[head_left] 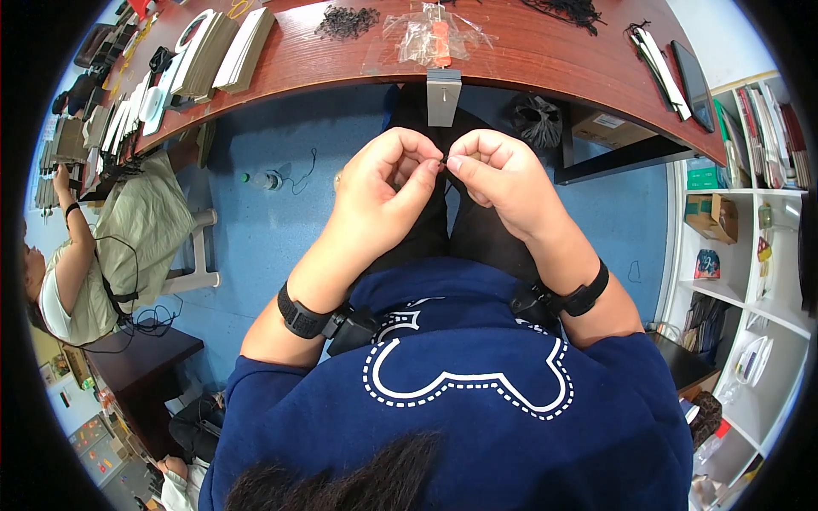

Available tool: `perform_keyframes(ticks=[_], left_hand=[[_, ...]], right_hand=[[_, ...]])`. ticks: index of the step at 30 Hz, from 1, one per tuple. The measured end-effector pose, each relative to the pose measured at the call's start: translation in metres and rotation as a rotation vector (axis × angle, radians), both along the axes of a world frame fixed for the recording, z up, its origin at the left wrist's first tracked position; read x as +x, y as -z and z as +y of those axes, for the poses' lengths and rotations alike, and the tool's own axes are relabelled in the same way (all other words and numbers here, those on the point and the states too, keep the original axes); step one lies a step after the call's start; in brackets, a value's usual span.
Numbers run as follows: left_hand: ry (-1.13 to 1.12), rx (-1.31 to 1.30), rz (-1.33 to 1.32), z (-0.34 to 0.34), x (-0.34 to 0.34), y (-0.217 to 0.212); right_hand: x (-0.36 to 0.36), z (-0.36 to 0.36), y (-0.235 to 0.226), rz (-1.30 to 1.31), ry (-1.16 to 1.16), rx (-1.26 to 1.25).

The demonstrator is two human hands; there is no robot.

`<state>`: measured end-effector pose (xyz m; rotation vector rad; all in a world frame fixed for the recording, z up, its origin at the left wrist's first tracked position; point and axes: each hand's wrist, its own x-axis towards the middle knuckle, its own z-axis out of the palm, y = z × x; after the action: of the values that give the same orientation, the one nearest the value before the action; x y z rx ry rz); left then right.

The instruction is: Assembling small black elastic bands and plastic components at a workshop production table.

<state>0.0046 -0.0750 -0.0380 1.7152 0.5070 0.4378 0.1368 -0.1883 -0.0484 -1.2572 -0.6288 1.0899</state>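
Over my lap, close to the table's front edge, my left hand [381, 189] and my right hand [503, 180] meet fingertip to fingertip. Each pinches thumb against forefinger, with the other fingers curled in. Whatever sits between the tips is tiny and mostly hidden by them; I cannot make out its kind. Just beyond the hands, a grey block [443, 100] is fixed at the table edge. Behind it an orange-red piece [440, 44] lies among crumpled clear plastic film [409, 38]. A heap of short black strings [346, 22] rests on the tabletop to the left.
Stacks of cards [245, 53] stand on the reddish-brown table [315, 64] at left. A dark flat device [692, 85] lies at right. Beneath the table hangs a black plastic bag [537, 119]. White shelves [724, 289] line the right; a co-worker [72, 281] sits at left.
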Motion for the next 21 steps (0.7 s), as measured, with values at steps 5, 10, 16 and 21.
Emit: perform_keyframes(ticks=[5,10,16,21], left_hand=[[-0.036,-0.182,-0.017,0.008,0.003,-0.008],[0.034,0.084,0.105,0.004,-0.003,-0.015],[-0.032,0.294,0.077,0.000,0.001,-0.017],[-0.072,0.366,0.024,0.002,0.001,-0.011]], right_hand=[[0.001,-0.001,-0.001,0.036,0.006,-0.005],[0.000,0.000,0.011,-0.145,0.039,0.026],[-0.002,0.001,0.006,-0.187,0.046,0.012],[-0.003,0.002,-0.001,-0.084,0.024,0.017]])
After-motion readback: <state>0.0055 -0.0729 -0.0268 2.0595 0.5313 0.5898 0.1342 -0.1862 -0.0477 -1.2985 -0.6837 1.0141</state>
